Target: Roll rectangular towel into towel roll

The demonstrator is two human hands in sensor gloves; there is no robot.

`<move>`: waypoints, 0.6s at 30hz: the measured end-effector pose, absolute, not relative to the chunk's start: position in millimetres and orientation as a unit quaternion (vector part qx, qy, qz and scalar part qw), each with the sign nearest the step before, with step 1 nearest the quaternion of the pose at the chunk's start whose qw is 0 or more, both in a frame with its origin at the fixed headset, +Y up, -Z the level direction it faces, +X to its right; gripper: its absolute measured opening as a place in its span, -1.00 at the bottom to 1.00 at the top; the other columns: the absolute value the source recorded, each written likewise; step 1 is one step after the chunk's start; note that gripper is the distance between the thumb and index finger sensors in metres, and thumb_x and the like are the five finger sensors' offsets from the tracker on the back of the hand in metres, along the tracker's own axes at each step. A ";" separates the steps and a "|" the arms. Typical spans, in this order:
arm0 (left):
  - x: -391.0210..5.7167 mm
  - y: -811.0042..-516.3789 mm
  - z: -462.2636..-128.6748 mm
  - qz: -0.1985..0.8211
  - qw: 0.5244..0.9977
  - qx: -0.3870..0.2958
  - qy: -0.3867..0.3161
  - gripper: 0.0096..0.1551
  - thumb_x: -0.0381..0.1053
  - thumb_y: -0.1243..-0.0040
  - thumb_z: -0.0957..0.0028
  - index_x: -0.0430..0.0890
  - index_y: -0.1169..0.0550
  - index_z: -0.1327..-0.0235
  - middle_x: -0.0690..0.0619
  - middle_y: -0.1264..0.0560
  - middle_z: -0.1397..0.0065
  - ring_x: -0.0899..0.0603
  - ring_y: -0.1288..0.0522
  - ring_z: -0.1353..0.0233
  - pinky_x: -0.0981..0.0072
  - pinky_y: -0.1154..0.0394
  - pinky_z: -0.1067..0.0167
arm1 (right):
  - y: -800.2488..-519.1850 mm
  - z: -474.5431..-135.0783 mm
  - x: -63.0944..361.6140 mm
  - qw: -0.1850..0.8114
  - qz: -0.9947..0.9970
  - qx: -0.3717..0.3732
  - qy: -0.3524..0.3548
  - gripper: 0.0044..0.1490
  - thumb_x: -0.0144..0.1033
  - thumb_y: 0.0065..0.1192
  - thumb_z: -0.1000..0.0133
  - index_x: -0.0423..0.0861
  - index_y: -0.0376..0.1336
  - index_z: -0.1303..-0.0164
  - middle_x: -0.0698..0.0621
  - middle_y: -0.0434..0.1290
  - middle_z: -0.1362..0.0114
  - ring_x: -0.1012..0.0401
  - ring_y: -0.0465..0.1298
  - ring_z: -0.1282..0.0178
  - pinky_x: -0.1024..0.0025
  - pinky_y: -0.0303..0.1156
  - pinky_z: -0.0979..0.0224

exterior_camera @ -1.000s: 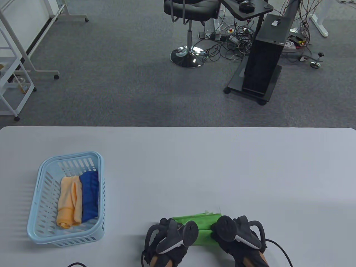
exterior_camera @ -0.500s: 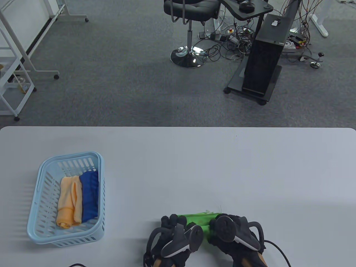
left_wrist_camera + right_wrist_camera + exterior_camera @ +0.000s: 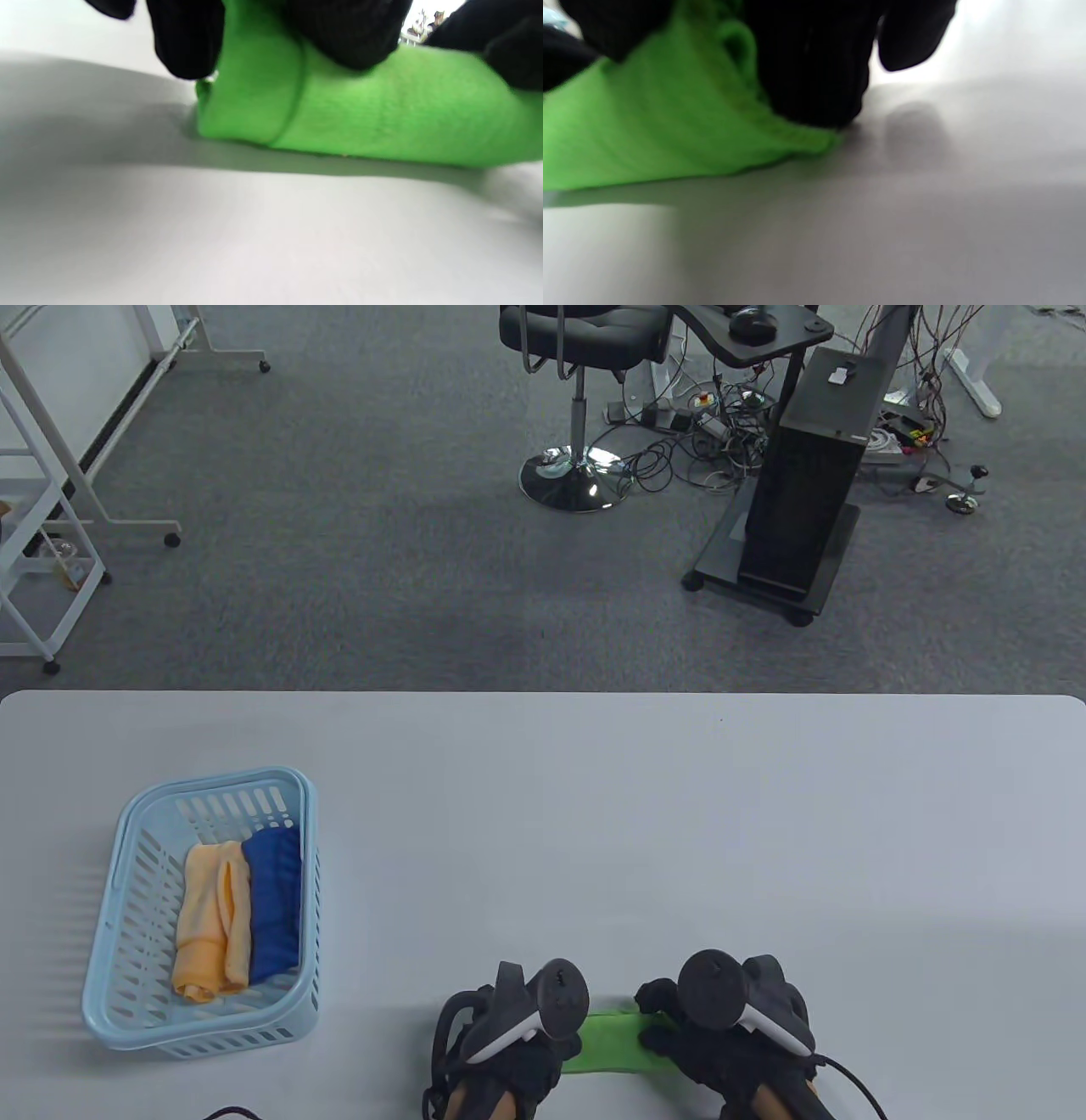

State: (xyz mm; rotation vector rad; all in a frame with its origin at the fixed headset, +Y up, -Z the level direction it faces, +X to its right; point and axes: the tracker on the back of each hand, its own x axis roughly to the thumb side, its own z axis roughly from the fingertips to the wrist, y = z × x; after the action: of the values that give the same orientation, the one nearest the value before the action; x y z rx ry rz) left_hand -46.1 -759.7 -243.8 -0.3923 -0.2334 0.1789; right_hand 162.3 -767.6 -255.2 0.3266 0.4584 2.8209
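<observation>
The green towel (image 3: 612,1042), a soft fleecy roll, is lying at the table's (image 3: 594,814) 6 o'clock edge. The left hand (image 3: 517,1027) and right hand (image 3: 730,1027) are gripping its ends, gloved fingers (image 3: 186,42) curling over it.

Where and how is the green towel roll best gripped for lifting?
Probably across the green towel roll at both ends, from above. It lies flat and crosswise on the table, where the left hand and right hand already press.

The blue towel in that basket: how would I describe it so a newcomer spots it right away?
Start at the white table and find the pale blue slotted basket near its left edge. Two rolled towels lie inside, side by side. The blue towel is the right one, much darker than its orange towel neighbour.
</observation>
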 end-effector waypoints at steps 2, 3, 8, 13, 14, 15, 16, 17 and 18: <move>-40.3 -751.6 -239.7 0.049 0.984 -0.111 -0.130 -0.31 0.02 -0.18 0.10 0.27 -0.32 -0.37 -0.11 -0.32 -0.45 -0.35 -0.21 -0.48 -0.43 -0.01 -0.40 | -769.7 -254.8 157.0 0.093 0.983 0.108 0.116 -0.23 0.13 0.07 0.24 0.10 0.37 -0.18 0.03 0.47 -0.14 0.07 0.51 -0.20 -0.08 0.29 -0.43; -36.0 -746.1 -236.3 0.036 0.987 -0.050 -0.150 -0.40 0.00 -0.18 0.09 0.30 -0.38 -0.27 -0.06 -0.34 -0.43 -0.32 -0.24 -0.47 -0.40 -0.03 -0.40 | -769.3 -254.2 154.8 0.071 0.987 0.103 0.098 -0.23 0.12 0.05 0.23 0.09 0.39 -0.18 0.02 0.46 -0.17 0.07 0.49 -0.22 -0.08 0.29 -0.43; -29.5 -764.2 -241.1 0.023 0.977 -0.138 -0.162 -0.19 0.33 -0.15 0.26 0.30 -0.37 -0.40 0.01 -0.27 -0.60 -0.32 -0.21 -0.58 -0.41 -0.07 -0.42 | -767.3 -250.4 151.1 0.093 0.988 0.105 0.056 -0.28 -0.05 0.09 0.17 0.16 0.21 -0.28 0.03 0.20 -0.41 0.05 0.31 -0.44 -0.11 0.16 -0.52; -44.2 -768.2 -251.1 0.048 0.983 -0.138 -0.116 -0.26 0.19 -0.20 0.24 0.34 -0.44 -0.36 0.00 -0.34 -0.62 -0.38 -0.21 -0.60 -0.42 -0.09 -0.41 | -758.5 -241.1 139.2 0.138 0.968 0.203 0.051 -0.38 -0.16 0.16 0.18 0.19 0.27 -0.16 0.12 0.27 -0.42 0.12 0.42 -0.40 -0.07 0.25 -0.49; -47.9 -767.4 -252.2 0.047 0.982 -0.146 -0.105 -0.27 0.17 -0.20 0.23 0.36 -0.44 -0.36 0.00 -0.31 -0.64 -0.39 -0.18 -0.61 -0.42 -0.07 -0.42 | -758.8 -239.2 136.7 0.150 0.963 0.213 0.067 -0.32 -0.14 0.18 0.19 0.18 0.25 -0.22 0.10 0.29 -0.42 0.11 0.44 -0.39 -0.08 0.26 -0.48; -54.9 -766.0 -253.8 0.045 0.983 -0.158 -0.086 -0.28 0.16 -0.19 0.21 0.38 -0.43 -0.36 -0.01 -0.29 -0.66 -0.40 -0.16 -0.62 -0.42 -0.06 -0.42 | -759.6 -236.6 133.0 0.158 0.958 0.224 0.083 -0.27 -0.14 0.21 0.19 0.18 0.23 -0.27 0.07 0.29 -0.42 0.10 0.47 -0.36 -0.08 0.27 -0.47; -63.3 -765.4 -255.5 0.051 0.982 -0.166 -0.068 -0.29 0.14 -0.17 0.20 0.39 -0.43 -0.36 -0.01 -0.27 -0.67 -0.41 -0.14 -0.62 -0.43 -0.05 -0.43 | -759.7 -233.3 128.4 0.145 0.957 0.234 0.089 -0.23 -0.13 0.24 0.21 0.20 0.20 -0.30 0.06 0.27 -0.45 0.10 0.46 -0.37 -0.08 0.27 -0.48; -69.3 -765.7 -256.7 0.060 0.982 -0.169 -0.059 -0.30 0.12 -0.17 0.18 0.40 -0.44 -0.35 -0.01 -0.26 -0.68 -0.42 -0.13 -0.63 -0.43 -0.04 -0.43 | -758.8 -231.3 125.3 0.131 0.958 0.242 0.087 -0.20 -0.09 0.27 0.23 0.22 0.18 -0.31 0.06 0.26 -0.46 0.11 0.47 -0.36 -0.07 0.28 -0.48; -77.5 -766.8 -258.2 0.079 0.980 -0.176 -0.052 -0.31 0.10 -0.17 0.17 0.41 -0.44 -0.34 -0.02 -0.25 -0.68 -0.43 -0.12 -0.62 -0.43 -0.04 -0.42 | -757.2 -227.9 120.0 0.117 0.955 0.259 0.082 -0.16 -0.04 0.28 0.25 0.23 0.16 -0.33 0.04 0.25 -0.46 0.11 0.47 -0.35 -0.06 0.28 -0.48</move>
State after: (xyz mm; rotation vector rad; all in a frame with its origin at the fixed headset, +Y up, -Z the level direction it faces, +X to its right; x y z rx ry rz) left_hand -77.5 -766.8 -258.2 -0.3550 -0.1044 0.1596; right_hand 120.0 -757.2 -227.9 0.7579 0.2397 2.7968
